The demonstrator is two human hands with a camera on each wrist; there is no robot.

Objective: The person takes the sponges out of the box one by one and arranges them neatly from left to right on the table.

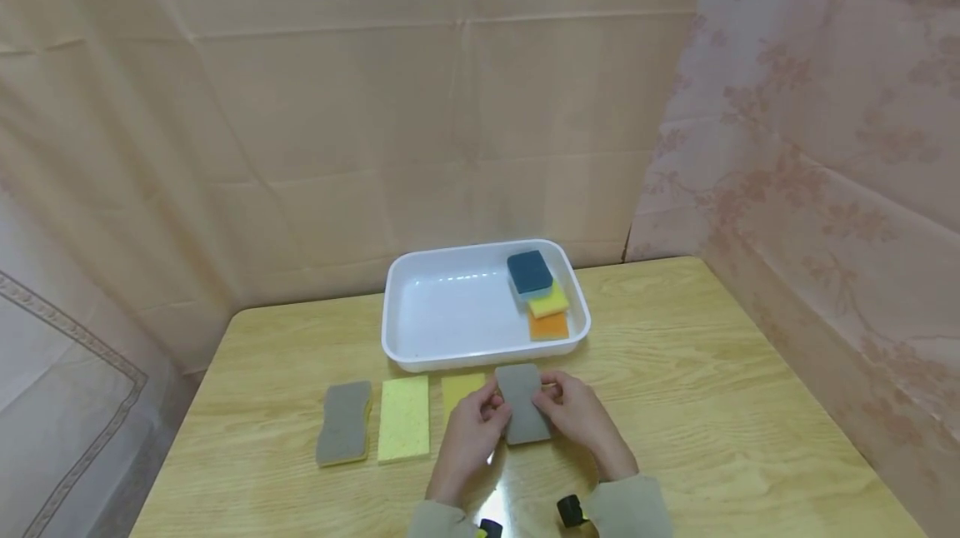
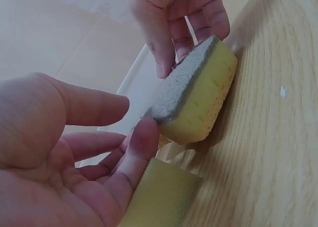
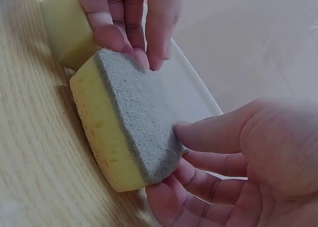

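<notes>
A sponge point(image 1: 523, 405) with a grey scouring face and a yellow body is tilted just above the table in front of the tray. My right hand point(image 1: 576, 410) pinches it, thumb on the grey face and fingers beneath, as the right wrist view shows. At the sponge's other end, my left hand point(image 2: 64, 152) touches the edge with a fingertip, while its thumb stands apart from the sponge. Partly behind the left hand lies a yellow sponge point(image 1: 461, 388). Further left are a pale yellow sponge point(image 1: 404, 420) and another grey-faced sponge point(image 1: 344, 424), laid in a row.
A white tray point(image 1: 450, 359) stands at the back of the wooden table point(image 1: 720, 405). Inside its right end are a dark-topped sponge point(image 1: 529, 271), a small yellow sponge point(image 1: 550, 302) and an orange one point(image 1: 548, 326). Curtains hang behind and on both sides.
</notes>
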